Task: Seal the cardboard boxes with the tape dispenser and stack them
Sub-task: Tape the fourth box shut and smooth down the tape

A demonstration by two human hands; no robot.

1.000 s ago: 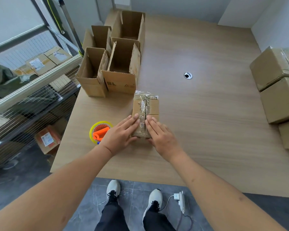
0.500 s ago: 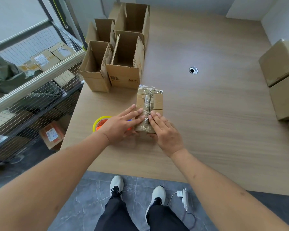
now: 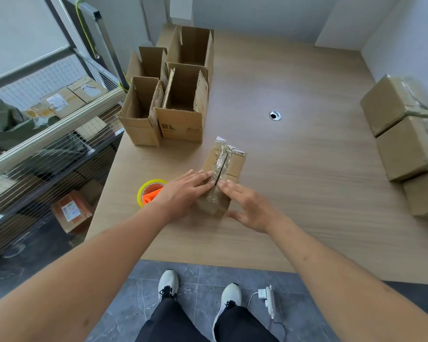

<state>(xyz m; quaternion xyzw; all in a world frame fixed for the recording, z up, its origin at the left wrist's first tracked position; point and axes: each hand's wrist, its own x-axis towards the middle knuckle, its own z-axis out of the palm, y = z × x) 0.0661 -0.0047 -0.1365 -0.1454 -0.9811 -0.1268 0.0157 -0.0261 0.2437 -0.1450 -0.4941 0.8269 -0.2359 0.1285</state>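
On the table [image 3: 307, 183] stand four open cardboard boxes [image 3: 181, 112] in a cluster, one small taped box [image 3: 229, 164] under two hands, the left hand [image 3: 183, 193] and the right hand [image 3: 252, 208], one tape dispenser [image 3: 150, 193], and three sealed boxes [image 3: 405, 144] at the right edge; one round grommet hole [image 3: 275, 115] sits in the tabletop

the small brown cardboard box [image 3: 229, 164] near the middle carries a shiny clear tape strip with a crinkled silver sheen. left of it, the tape dispenser [image 3: 150, 192] is yellow-rimmed with an orange core. the pale wooden table [image 3: 307, 174] shows fine horizontal grain. the near floor [image 3: 198, 275] is grey marbled tile.
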